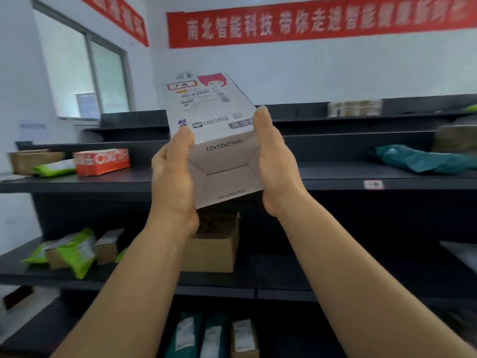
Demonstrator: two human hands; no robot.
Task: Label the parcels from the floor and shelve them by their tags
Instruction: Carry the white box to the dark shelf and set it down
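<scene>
I hold the white parcel (216,140) between my left hand (173,174) and right hand (276,164), raised before the dark shelves (361,174). It carries its label already, and I judge only the shelving is left; several parcels lie there.

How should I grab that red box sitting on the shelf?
Take the red box by its two long sides, coming from the front, probably with one hand on each side. It lies flat with a long side facing out, and a green pouch rests against its left end, so the ends are harder to reach.
</scene>
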